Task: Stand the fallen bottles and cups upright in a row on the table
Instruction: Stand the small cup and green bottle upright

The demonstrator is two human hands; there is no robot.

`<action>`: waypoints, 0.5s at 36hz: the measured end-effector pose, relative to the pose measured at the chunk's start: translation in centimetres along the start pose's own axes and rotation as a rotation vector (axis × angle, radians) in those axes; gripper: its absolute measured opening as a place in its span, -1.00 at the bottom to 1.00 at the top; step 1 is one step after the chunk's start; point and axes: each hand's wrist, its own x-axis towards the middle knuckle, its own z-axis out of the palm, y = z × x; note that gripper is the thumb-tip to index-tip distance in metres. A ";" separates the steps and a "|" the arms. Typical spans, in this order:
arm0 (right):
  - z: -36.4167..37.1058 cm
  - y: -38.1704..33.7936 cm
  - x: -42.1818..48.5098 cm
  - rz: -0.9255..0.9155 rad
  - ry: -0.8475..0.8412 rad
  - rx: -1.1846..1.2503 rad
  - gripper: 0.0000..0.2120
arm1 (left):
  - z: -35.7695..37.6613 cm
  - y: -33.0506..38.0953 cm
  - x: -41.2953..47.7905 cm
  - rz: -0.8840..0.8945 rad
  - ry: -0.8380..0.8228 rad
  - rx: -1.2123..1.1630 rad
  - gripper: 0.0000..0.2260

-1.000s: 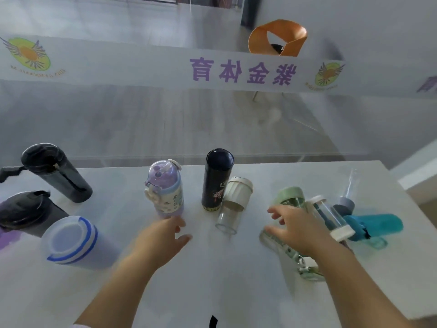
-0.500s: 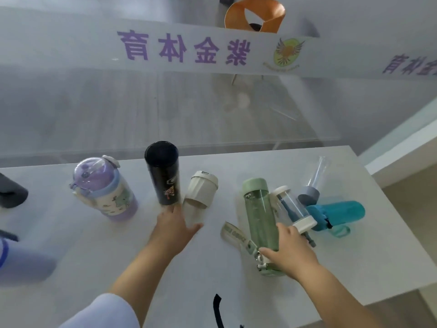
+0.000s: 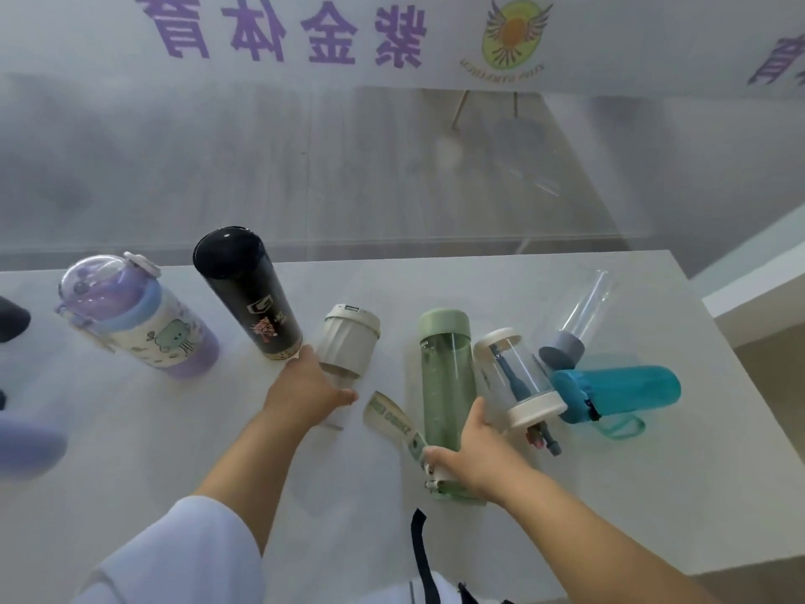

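Note:
A green translucent bottle (image 3: 446, 377) lies on the white table (image 3: 653, 494), its strap end towards me. My right hand (image 3: 475, 459) grips that near end. A clear cup with a ribbed white lid (image 3: 348, 337) stands beside the upright black flask (image 3: 248, 298); my left hand (image 3: 305, 394) wraps its clear lower part. A purple child's bottle (image 3: 143, 324) stands further left. Right of the green bottle, a clear bottle with white ends (image 3: 518, 381), a clear tube bottle with a grey cap (image 3: 570, 329) and a teal bottle (image 3: 623, 390) lie fallen, touching one another.
A dark bottle (image 3: 13, 318) and a blurred blue-and-white cup (image 3: 26, 433) show at the left edge. A frosted glass wall with purple lettering (image 3: 279, 32) rises behind the table. The table's right edge (image 3: 740, 364) runs close to the teal bottle.
My right hand has dropped from above the fallen bottles onto the green bottle's near end. My left hand has moved right from the purple bottle to the clear cup. My view has swung right.

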 end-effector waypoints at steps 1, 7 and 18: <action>-0.1 0.1 0.1 -0.004 -0.005 0.005 0.03 | 0.0 0.1 -0.1 -0.010 -0.022 -0.023 -0.41; -0.6 1.1 -0.3 -0.038 0.108 -0.118 0.01 | 1.0 -0.6 -1.6 -0.001 -0.065 -0.175 -0.49; -5.9 -0.6 -2.2 -0.067 0.346 -0.002 -0.29 | 1.9 -2.2 -3.9 0.167 0.110 -0.428 -0.35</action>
